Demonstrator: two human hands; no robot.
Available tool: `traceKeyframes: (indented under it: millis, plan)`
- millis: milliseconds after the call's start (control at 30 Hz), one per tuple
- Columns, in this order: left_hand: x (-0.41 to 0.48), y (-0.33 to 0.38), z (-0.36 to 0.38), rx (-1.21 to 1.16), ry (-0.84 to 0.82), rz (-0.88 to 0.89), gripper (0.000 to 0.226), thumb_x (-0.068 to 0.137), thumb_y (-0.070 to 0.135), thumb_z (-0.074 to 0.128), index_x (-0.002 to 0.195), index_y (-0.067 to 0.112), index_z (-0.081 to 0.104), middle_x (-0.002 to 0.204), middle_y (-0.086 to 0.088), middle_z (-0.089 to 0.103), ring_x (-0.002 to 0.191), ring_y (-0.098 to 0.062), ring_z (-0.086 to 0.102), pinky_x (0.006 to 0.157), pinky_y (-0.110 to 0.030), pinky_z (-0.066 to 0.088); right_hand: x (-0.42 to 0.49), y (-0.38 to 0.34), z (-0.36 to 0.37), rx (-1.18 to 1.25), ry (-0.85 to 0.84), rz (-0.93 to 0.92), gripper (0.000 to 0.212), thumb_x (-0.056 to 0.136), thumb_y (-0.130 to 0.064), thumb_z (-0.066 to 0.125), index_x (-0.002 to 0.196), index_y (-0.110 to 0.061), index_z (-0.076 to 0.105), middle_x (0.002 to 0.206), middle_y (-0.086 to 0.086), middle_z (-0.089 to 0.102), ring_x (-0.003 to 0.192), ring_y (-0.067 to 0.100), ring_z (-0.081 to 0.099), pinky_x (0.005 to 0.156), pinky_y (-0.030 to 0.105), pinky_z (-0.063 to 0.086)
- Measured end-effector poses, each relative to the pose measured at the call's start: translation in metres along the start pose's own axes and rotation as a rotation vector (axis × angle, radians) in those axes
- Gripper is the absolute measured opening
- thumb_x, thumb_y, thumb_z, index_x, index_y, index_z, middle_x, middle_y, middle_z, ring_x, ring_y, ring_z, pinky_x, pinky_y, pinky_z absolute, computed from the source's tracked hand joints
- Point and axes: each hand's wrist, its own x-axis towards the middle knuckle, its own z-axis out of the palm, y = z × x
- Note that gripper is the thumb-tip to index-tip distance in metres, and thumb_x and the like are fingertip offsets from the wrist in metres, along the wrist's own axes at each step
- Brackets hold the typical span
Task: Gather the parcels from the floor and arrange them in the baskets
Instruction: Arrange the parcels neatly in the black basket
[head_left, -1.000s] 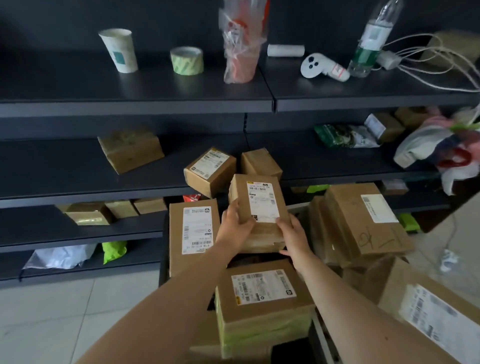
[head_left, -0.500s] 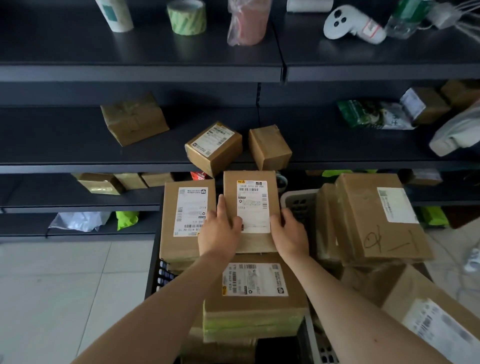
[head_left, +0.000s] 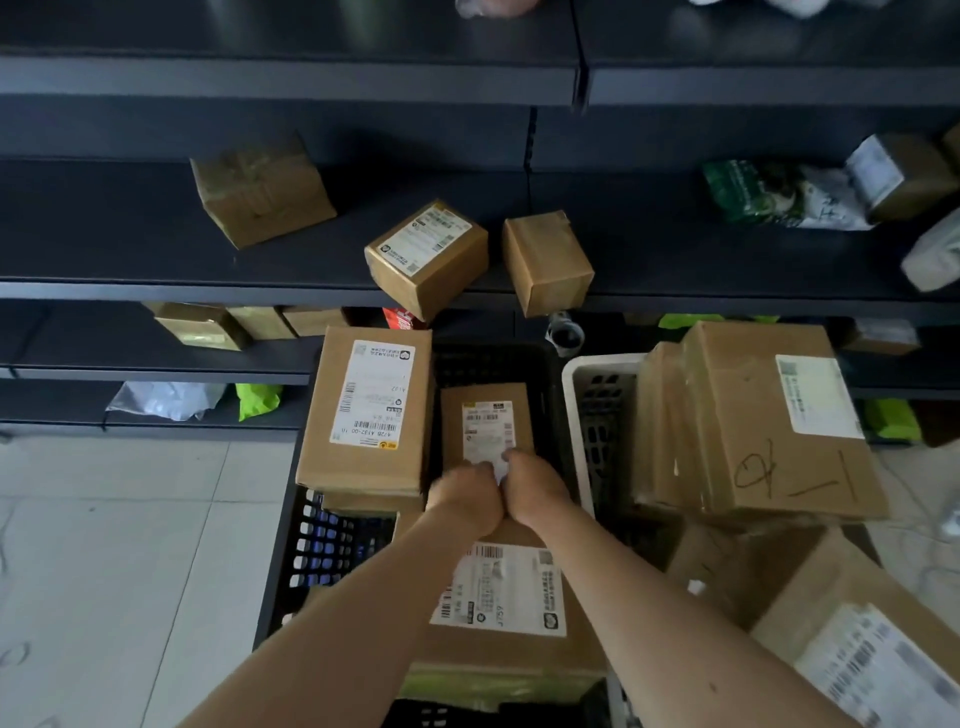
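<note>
Left hand (head_left: 462, 493) and right hand (head_left: 537, 488), grip clamped on a small parcel (head_left: 485, 415) inside the black basket (head_left: 322, 545), beside larger parcels (head_left: 363, 415). Probably midway: more boxes (head_left: 831, 587) wait right of that basket.

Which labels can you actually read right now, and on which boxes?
"A132-00", upside down: tall box label.
"J759", sideways: nearest box label.
Small box label: too blurred.
Everything else: too blurred or small.
</note>
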Motion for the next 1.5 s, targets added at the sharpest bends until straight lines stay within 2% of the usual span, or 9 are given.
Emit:
traceKeyframes:
  millis: [67, 167, 400, 567, 667, 767, 933, 1100, 1500]
  plan:
    - [0.006, -0.006, 0.0, -0.102, -0.121, -0.001, 0.036, 0.102, 0.019, 0.034, 0.13, 0.007, 0.054, 0.13, -0.013, 0.057, 0.119, -0.03, 0.055, 0.101, -0.041, 0.046, 0.005, 0.005, 0.007, 0.04, -0.12, 0.041, 0.04, 0.1, -0.018, 0.04, 0.139, -0.015, 0.05, 0.141, 0.012, 0.049, 0.123, 0.03, 0.053, 0.102, 0.036, 0.046]
    - [0.012, -0.016, 0.002, -0.195, -0.033, -0.033, 0.038, 0.1, 0.027, 0.038, 0.128, 0.01, 0.057, 0.127, -0.012, 0.061, 0.117, -0.03, 0.058, 0.099, -0.04, 0.047, 0.008, 0.009, 0.012, -0.011, -0.134, 0.052, 0.045, 0.101, -0.025, 0.038, 0.145, -0.02, 0.043, 0.148, 0.009, 0.04, 0.128, 0.029, 0.048, 0.105, 0.037, 0.044]
    - [-0.003, -0.022, -0.006, -0.271, 0.13, 0.066, 0.031, 0.1, 0.024, 0.036, 0.121, 0.015, 0.056, 0.107, -0.011, 0.067, 0.089, -0.026, 0.064, 0.073, -0.035, 0.053, -0.001, 0.01, 0.005, 0.3, 0.012, 0.048, 0.04, 0.101, -0.018, 0.038, 0.138, -0.015, 0.053, 0.135, 0.008, 0.057, 0.119, 0.027, 0.056, 0.099, 0.033, 0.047]
    - [-0.036, -0.053, -0.007, -0.139, 0.114, 0.279, 0.031, 0.101, 0.026, 0.037, 0.11, 0.012, 0.063, 0.109, -0.008, 0.061, 0.098, -0.024, 0.059, 0.09, -0.038, 0.051, -0.028, 0.015, -0.01, 0.316, -0.147, 0.062, 0.026, 0.1, -0.031, 0.043, 0.097, -0.018, 0.066, 0.094, 0.004, 0.068, 0.085, 0.019, 0.066, 0.075, 0.032, 0.054]
    - [-0.056, -0.067, -0.008, -0.158, 0.183, 0.336, 0.034, 0.098, 0.023, 0.044, 0.127, 0.014, 0.06, 0.124, -0.006, 0.053, 0.112, -0.022, 0.054, 0.1, -0.037, 0.046, -0.042, 0.011, -0.019, 0.291, -0.266, 0.065, 0.035, 0.098, -0.043, 0.045, 0.105, -0.019, 0.07, 0.098, 0.003, 0.071, 0.088, 0.019, 0.069, 0.085, 0.033, 0.055]
    - [-0.076, -0.079, -0.009, -0.155, 0.201, 0.298, 0.031, 0.096, 0.025, 0.048, 0.124, 0.016, 0.059, 0.124, -0.003, 0.051, 0.108, -0.023, 0.058, 0.092, -0.04, 0.05, -0.059, 0.007, -0.02, 0.288, -0.291, 0.049, 0.044, 0.089, -0.062, 0.05, 0.112, -0.029, 0.069, 0.103, -0.003, 0.072, 0.092, 0.015, 0.068, 0.091, 0.033, 0.053]
    - [-0.107, -0.094, 0.006, -0.091, 0.264, -0.051, 0.054, 0.097, 0.046, 0.043, 0.141, 0.016, 0.032, 0.133, -0.016, 0.036, 0.121, -0.036, 0.043, 0.094, -0.04, 0.047, -0.087, 0.011, -0.014, 0.331, -0.161, 0.051, 0.032, 0.099, -0.046, 0.046, 0.106, -0.025, 0.069, 0.1, -0.002, 0.072, 0.093, 0.015, 0.067, 0.092, 0.034, 0.052]
    - [-0.124, -0.081, 0.014, -0.957, -0.038, -0.373, 0.095, 0.086, 0.063, 0.055, 0.151, 0.019, 0.002, 0.145, -0.018, 0.029, 0.115, -0.038, 0.056, 0.064, -0.041, 0.062, -0.112, 0.003, -0.023, 0.426, -0.178, 0.138, 0.022, 0.097, -0.036, 0.056, 0.09, -0.019, 0.068, 0.098, 0.005, 0.072, 0.087, 0.018, 0.069, 0.074, 0.028, 0.052]
    - [-0.121, -0.031, -0.024, -1.133, -0.069, -0.155, 0.062, 0.086, 0.052, 0.061, 0.129, 0.015, 0.038, 0.116, -0.014, 0.062, 0.087, -0.029, 0.07, 0.066, -0.041, 0.062, -0.129, 0.003, -0.099, 0.509, 0.009, 0.198, 0.025, 0.089, -0.039, 0.068, 0.096, -0.015, 0.068, 0.094, 0.009, 0.07, 0.082, 0.026, 0.069, 0.065, 0.034, 0.057]
